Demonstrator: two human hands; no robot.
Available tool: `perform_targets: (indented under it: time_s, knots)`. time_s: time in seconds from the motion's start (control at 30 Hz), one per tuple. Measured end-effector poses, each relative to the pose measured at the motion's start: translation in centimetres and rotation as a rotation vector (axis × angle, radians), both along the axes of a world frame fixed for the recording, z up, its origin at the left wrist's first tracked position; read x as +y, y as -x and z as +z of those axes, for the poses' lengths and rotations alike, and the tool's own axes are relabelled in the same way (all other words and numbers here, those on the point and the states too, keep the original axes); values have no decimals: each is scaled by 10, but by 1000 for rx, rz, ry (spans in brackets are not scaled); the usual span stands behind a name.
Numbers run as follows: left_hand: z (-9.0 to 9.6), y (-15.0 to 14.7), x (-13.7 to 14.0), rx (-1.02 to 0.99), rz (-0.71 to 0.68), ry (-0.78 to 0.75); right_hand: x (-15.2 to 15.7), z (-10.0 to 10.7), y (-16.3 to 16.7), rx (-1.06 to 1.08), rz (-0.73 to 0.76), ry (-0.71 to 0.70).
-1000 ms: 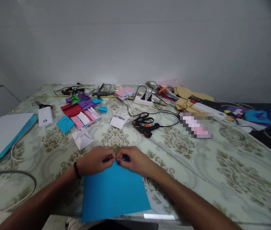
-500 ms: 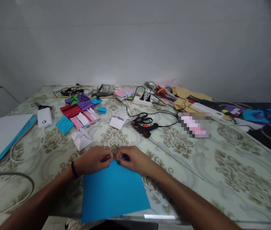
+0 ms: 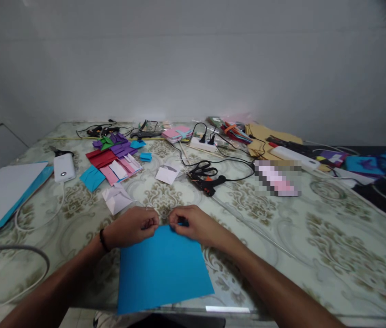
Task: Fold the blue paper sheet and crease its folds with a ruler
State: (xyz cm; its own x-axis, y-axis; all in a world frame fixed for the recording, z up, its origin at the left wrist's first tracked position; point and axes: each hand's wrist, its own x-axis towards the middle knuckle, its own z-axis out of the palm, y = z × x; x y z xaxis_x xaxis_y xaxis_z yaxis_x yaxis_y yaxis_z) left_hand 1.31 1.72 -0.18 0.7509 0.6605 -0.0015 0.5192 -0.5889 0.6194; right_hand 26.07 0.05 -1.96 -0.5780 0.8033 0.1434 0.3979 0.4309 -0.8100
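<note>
**Gap widens at the blue sheet**

The left hand and right hand have drawn slightly apart along the blue sheet's far edge; work there seems to spread outward. The sheet lies on the table. Fingers curl inward; whether they clamp paper, I cannot tell.

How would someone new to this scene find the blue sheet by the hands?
On the patterned table, go to the near edge. There the left hand and right hand are at the far edge of the blue sheet. Unlike the small folded papers beyond, it is broad, flat and all blue.
</note>
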Motion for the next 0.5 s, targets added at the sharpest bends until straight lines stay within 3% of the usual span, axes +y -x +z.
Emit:
perform_targets:
  time_s: [0.5]
  knots:
    - [11, 14, 9, -51, 51, 23, 7, 11, -16, 6, -65, 9]
